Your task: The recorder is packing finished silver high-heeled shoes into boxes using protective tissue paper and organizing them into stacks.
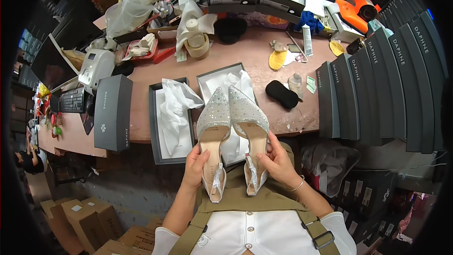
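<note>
A pair of pointed, sparkling silver shoes is held up side by side in front of me, toes pointing away. My left hand [195, 165] grips the left shoe [213, 118] by its side, thumb on the beige insole. Around the side of the right shoe [250, 118] my right hand [278, 160] is closed, thumb inside near the heel. The toes of the shoes touch or nearly touch. Beneath them lies an open grey box [204, 84] with white tissue paper, partly hidden by the shoes. Left of it sits another open grey box [155, 134] holding crumpled white tissue [174, 108].
Stacked dark shoe boxes [401, 85] line the right side of the pink table [302, 113]. A black pad [281, 94] lies right of the shoes. A standing grey box [112, 113], keyboard [72, 100] and white device [96, 68] are at left. A tape roll [197, 47] is farther back.
</note>
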A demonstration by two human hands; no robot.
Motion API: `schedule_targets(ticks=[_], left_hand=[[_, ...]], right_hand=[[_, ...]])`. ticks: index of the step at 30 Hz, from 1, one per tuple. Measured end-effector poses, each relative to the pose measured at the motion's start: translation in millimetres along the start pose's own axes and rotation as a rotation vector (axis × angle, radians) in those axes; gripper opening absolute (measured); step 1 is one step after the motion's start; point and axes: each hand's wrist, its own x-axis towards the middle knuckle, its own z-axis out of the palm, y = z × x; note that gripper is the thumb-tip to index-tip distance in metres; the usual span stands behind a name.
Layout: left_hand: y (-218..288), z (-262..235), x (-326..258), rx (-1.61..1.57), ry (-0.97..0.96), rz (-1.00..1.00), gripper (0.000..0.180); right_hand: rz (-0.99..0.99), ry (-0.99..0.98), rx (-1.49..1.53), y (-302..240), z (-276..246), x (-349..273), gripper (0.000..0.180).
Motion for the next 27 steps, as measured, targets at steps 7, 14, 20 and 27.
schedule_targets(ticks=[7,14,20,27], left_hand=[[5.9,-15.7,-4.6,0.098,-0.019,0.005,0.035],[13.7,-29.5,-8.4,0.110,-0.088,-0.014,0.039],[23.3,-38.6,-12.4,0.200,-0.148,0.048,0.042],[29.7,-44.9,-12.9,0.279,-0.156,0.094,0.041]], right_hand=[[0.028,-0.034,0.040,6.8,-3.6,2.5,0.072],[0.016,-0.065,0.066,12.4,-8.4,6.2,0.070],[-0.031,-0.044,-0.025,14.8,-10.8,5.3,0.064],[-0.106,-0.011,-0.167,8.8,-9.4,4.2,0.067]])
